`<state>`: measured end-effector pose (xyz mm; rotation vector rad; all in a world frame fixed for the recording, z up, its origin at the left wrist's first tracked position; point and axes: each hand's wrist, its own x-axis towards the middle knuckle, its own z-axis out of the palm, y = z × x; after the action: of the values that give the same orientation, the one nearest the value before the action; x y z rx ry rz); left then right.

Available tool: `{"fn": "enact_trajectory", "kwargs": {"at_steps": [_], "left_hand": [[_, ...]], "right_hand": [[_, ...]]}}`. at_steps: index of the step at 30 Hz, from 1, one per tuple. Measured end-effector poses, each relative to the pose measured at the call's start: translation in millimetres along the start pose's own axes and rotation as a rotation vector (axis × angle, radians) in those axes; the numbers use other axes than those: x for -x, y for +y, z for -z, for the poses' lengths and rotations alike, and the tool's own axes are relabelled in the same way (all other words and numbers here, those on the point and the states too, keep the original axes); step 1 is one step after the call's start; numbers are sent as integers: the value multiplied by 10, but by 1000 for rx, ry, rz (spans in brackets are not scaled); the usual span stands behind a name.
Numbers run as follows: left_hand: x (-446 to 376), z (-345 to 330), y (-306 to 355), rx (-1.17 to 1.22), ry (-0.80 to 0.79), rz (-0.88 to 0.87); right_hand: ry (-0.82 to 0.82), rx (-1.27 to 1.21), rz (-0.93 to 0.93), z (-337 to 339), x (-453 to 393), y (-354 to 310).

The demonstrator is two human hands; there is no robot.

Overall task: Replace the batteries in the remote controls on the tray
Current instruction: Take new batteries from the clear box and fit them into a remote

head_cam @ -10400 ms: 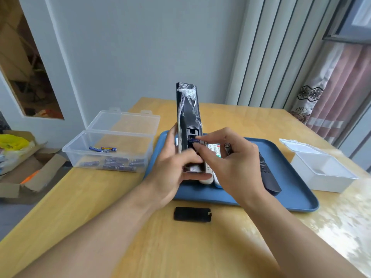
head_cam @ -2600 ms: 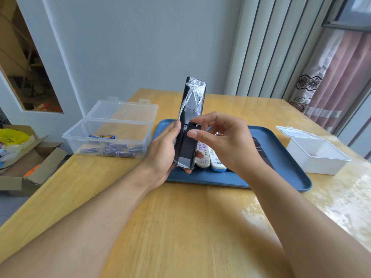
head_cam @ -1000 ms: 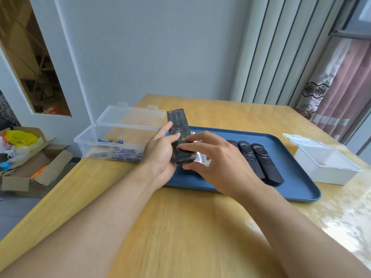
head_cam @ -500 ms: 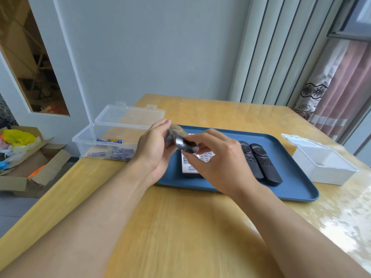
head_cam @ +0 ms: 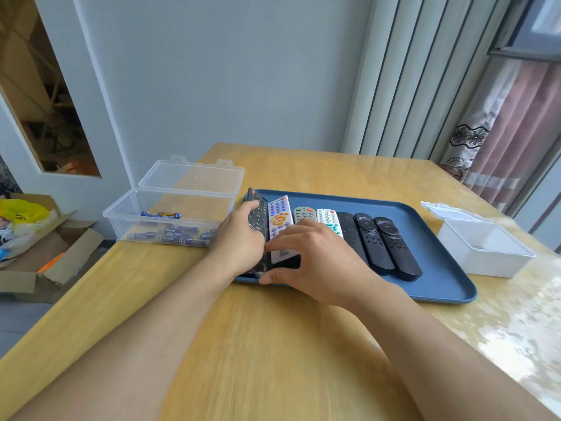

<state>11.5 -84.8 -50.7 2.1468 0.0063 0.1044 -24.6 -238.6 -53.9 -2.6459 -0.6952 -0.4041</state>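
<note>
Remotes (head_cam: 372,238) lie in a row on the blue tray (head_cam: 437,278), right of both hands. Left hand (head_cam: 239,241) grips the black remote (head_cam: 258,214) at the tray's left edge; right hand (head_cam: 312,256) rests loosely spread beside it (covering two remotes' near ends). Left of them stands a clear battery box (head_cam: 170,220); a white box (head_cam: 482,247) sits far right on the tabletop (head_cam: 273,344).

A small white box (head_cam: 482,253) with its lid flipped open sits near the wooden table's (head_cam: 273,344) right edge. Down on the floor past the left edge, a cardboard box (head_cam: 45,256) holds something yellow (head_cam: 21,211).
</note>
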Motion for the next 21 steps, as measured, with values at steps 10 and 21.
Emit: {"fn": "enact_trajectory", "kwargs": {"at_steps": [10, 21], "left_hand": [[48, -45, -25, -226, -44, -97], [-2, -54, -99, -257, -54, -138]], "right_hand": [[-73, 104, -131, 24, 24, 79], [-93, 108, -119, 59, -5, 67]]}}
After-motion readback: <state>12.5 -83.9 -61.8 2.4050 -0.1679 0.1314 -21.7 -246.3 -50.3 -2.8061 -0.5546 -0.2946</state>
